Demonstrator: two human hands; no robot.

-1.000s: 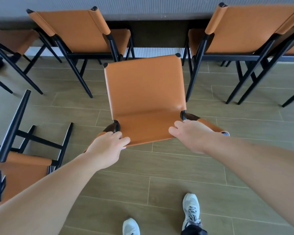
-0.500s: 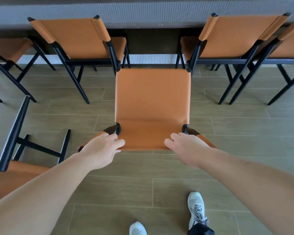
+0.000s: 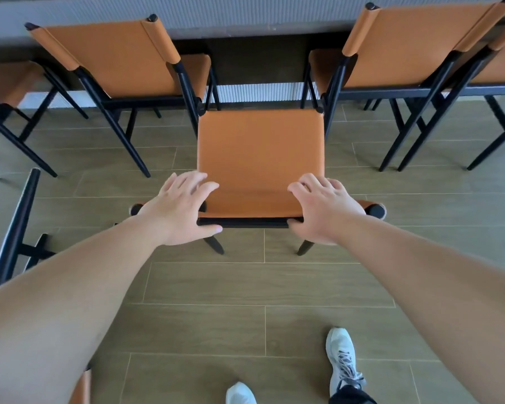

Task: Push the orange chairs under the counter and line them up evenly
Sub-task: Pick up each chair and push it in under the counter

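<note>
While both hands rest on its backrest top, the middle orange chair [image 3: 260, 158] stands in the gap between two neighbours already tucked beneath the ribbed grey surface [image 3: 245, 13]. The left hand [image 3: 184, 208] and right hand [image 3: 324, 211] lie with fingers spread, thumbs seemingly hooked under the black rail. Smooth tan leather-like upholstery covers slim black frames. Wood-grain plank floor [image 3: 263, 284] lies underneath; grey laced sneakers [image 3: 343, 360] show no readable branding.
</note>
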